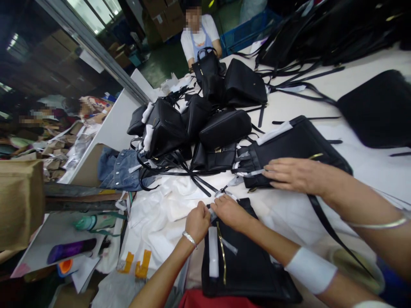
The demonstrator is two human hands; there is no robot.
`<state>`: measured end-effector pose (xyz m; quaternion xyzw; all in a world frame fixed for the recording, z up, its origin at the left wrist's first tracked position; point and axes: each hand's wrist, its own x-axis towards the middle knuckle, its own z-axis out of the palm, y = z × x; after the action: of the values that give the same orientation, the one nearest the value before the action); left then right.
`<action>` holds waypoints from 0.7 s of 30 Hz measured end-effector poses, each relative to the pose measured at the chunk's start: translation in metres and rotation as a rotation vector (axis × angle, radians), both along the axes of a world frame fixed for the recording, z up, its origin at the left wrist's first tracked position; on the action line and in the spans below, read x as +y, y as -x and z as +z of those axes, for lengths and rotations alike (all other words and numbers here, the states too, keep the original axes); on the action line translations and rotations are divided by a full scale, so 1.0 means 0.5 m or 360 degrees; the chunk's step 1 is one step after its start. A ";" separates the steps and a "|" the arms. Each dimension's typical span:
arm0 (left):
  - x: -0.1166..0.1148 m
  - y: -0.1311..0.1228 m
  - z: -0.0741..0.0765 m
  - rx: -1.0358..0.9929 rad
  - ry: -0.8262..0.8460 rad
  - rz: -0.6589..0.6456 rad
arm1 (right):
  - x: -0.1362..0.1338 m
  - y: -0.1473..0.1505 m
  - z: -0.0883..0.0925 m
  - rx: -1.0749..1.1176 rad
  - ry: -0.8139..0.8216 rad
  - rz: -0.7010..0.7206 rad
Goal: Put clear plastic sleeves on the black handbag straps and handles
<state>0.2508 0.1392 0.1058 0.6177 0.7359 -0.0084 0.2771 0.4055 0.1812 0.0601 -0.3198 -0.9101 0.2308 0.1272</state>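
Note:
A flat black bag (247, 265) with a gold strip and a white wrapped piece lies right in front of me on the white table (353, 81). My left hand (196, 223), with a silver bracelet, is closed in a pinch at the bag's top edge. My right hand (230, 212), a white band on its wrist, is also closed there, on the pale wrapping (221, 194) at the bag's top. Both hands touch each other. What exactly the left fingers grip is hidden.
Another person's hand (297, 175) reaches in from the right and rests on a second black bag (298, 143). A heap of black bags (205, 115) and loose straps fills the table's middle. A person stands at the far end. White cloth (163, 214) lies at left.

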 end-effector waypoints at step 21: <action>0.062 -0.031 -0.018 0.0329 0.0217 -0.0206 | 0.006 -0.072 -0.034 -0.0030 0.0450 -0.0431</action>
<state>0.2664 0.1702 0.0969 0.6396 0.7168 -0.1398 0.2400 0.4415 0.1842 0.0433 -0.4562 -0.8184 0.3342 0.1025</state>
